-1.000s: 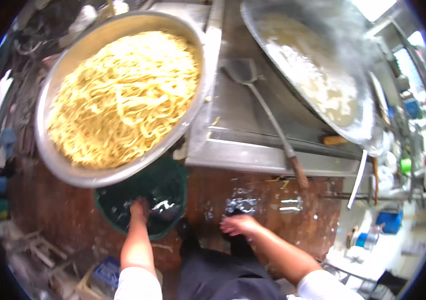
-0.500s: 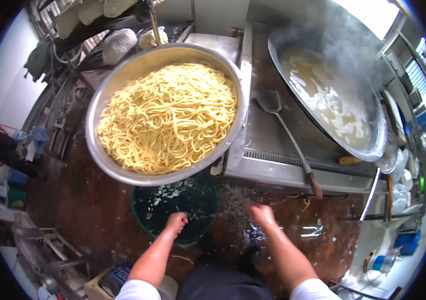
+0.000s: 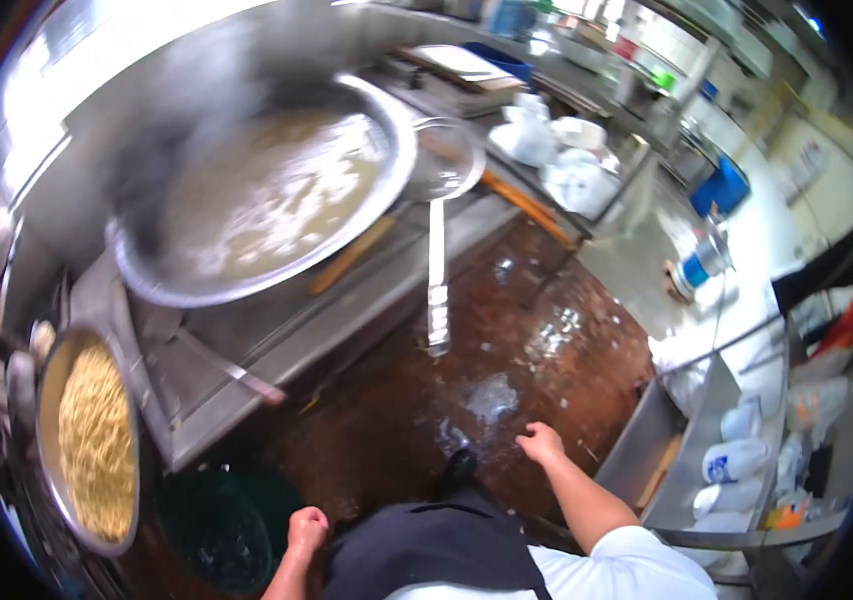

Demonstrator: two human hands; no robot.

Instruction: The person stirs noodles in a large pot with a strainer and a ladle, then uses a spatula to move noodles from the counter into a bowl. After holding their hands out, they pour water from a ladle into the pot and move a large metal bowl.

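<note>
My left hand (image 3: pixel 307 527) is curled into a loose fist with nothing in it, just right of a green bucket (image 3: pixel 221 528) on the floor. Over the wet brown floor (image 3: pixel 506 350) hangs my right hand (image 3: pixel 542 442), empty, its fingers slightly apart. Both hands are at my sides near my dark apron (image 3: pixel 426 550). A wide metal bowl of yellow noodles (image 3: pixel 91 440) sits at the far left. A big steaming wok (image 3: pixel 266 195) of pale broth stands on the steel stove beyond.
A ladle with a long steel handle (image 3: pixel 436 260) hangs off the stove's edge. A steel shelf unit (image 3: pixel 706 440) at my right holds white containers. Bags, bowls and a blue bin (image 3: pixel 721 185) stand further back.
The view has swung right: the noodle bowl slid from the centre to the far left and the wok moved to the centre. Both hands have drawn back from the bucket.
</note>
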